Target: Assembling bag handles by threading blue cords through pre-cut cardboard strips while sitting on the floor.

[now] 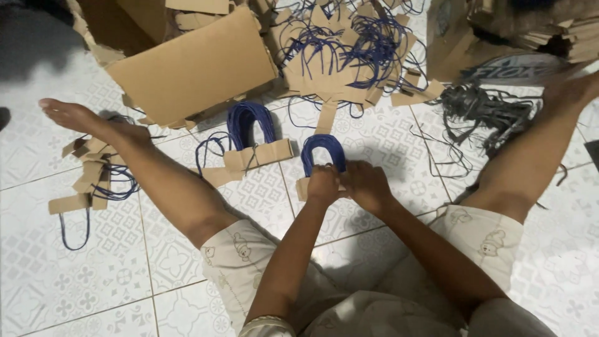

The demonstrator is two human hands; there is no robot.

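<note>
While both legs lie spread on the tiled floor [374, 134], the left hand [323, 185] and right hand [367, 185] grip a stack of cardboard strips with blue cord loops [323, 150] between the knees; a second bundle [253, 140] lies just beside it, left.

An open brown cardboard box [187, 62] lies tipped on the white tiled floor at upper left, its flap hanging forward. A second brown cardboard box [455, 37] stands at upper right, and beside it lies a flattened package [524, 67] printed in blue and white
</note>
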